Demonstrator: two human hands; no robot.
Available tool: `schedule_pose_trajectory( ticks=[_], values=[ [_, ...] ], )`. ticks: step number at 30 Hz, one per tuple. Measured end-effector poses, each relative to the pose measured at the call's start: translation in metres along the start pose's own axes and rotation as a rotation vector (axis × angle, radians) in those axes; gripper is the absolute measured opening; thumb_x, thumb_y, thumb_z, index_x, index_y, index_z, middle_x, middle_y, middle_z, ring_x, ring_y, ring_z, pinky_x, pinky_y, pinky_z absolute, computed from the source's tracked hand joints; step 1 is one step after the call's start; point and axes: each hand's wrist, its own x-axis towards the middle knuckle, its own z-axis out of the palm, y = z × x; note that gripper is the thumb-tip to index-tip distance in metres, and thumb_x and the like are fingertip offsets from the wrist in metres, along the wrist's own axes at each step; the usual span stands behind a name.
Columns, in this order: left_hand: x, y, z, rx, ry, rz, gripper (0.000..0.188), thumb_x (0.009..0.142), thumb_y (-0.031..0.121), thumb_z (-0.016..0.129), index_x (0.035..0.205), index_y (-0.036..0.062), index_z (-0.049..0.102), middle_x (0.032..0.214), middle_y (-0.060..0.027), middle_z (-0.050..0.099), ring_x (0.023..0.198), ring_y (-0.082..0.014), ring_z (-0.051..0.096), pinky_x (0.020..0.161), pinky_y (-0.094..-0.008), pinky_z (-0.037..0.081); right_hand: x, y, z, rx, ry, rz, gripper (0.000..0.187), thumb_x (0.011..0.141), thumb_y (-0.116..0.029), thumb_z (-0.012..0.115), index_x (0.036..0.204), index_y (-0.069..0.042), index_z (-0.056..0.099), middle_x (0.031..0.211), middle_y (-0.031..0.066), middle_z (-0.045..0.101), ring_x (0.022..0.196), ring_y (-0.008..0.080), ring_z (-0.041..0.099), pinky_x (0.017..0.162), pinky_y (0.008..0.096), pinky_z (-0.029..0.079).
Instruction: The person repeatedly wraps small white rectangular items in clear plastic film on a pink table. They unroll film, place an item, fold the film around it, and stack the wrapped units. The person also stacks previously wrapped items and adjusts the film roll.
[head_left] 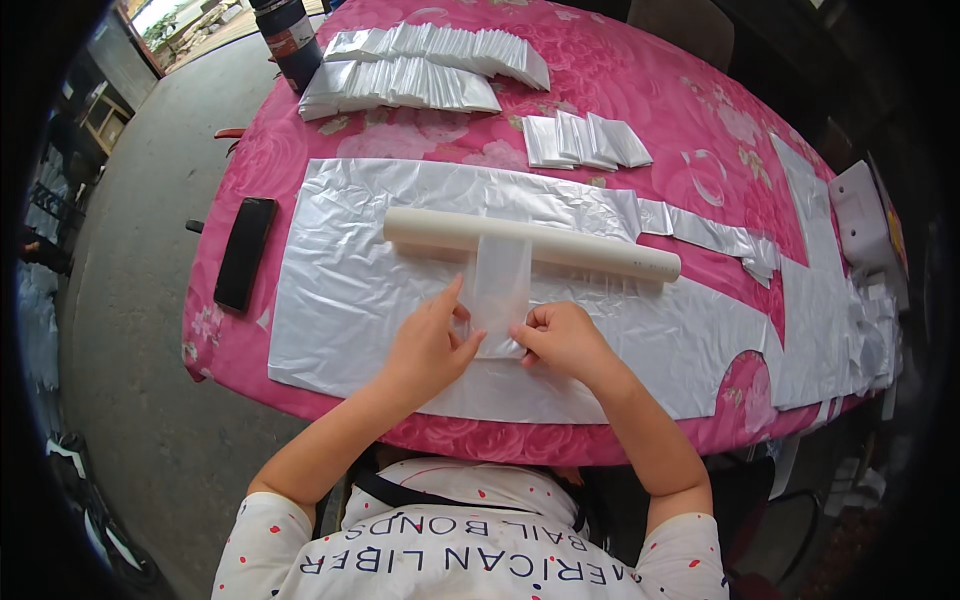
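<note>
A narrow strip of clear plastic film (498,285) hangs over a long cream tube (600,255) and runs toward me. My left hand (428,345) presses its fingers on the strip's left edge near its lower end. My right hand (565,338) pinches the lower right corner of the same strip. Both hands rest on a large silvery-white plastic sheet (345,290) spread across the table, which is covered by a pink flowered cloth (640,90).
A black phone (245,252) lies left of the sheet. Rows of folded white plastic pieces (400,85) and a smaller group (585,140) sit farther back, beside a dark flask (288,38). More plastic sheeting (820,300) drapes over the right edge. Grey floor lies left.
</note>
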Motion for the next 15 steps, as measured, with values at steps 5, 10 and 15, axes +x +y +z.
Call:
schedule_pose_trajectory(
  ticks=[5,10,15],
  values=[
    [-0.016,-0.006,0.01,0.397,0.068,0.565,0.065,0.077,0.017,0.063,0.132,-0.0035,0.036,0.134,-0.0216,0.038,0.119,-0.0341,0.041,0.096,-0.0409,0.035,0.002,0.0,0.001,-0.014,0.004,-0.017,0.025,0.081,-0.021,0.061,0.074,0.003,0.062,0.061,0.0078,0.062,0.054,0.0134,0.063,0.049,0.025,0.045],
    [-0.026,-0.007,0.033,0.562,-0.077,0.452,0.075,0.081,0.039,0.055,0.135,-0.0069,0.029,0.143,-0.024,0.023,0.136,-0.0361,0.018,0.11,-0.0448,0.014,-0.002,0.005,0.009,-0.028,0.099,-0.071,0.021,0.077,-0.019,0.064,0.074,0.002,0.061,0.063,0.0092,0.062,0.059,0.0184,0.063,0.054,0.0278,0.047],
    [-0.026,-0.01,0.033,0.602,-0.105,0.432,0.079,0.08,0.041,0.056,0.136,-0.0066,0.027,0.145,-0.0227,0.021,0.137,-0.0347,0.017,0.11,-0.0458,0.012,-0.023,0.011,0.03,-0.566,0.51,-0.385,0.036,0.07,-0.018,0.07,0.1,-0.001,0.059,0.104,0.0149,0.06,0.099,0.0262,0.058,0.078,0.0334,0.048]
  ],
)
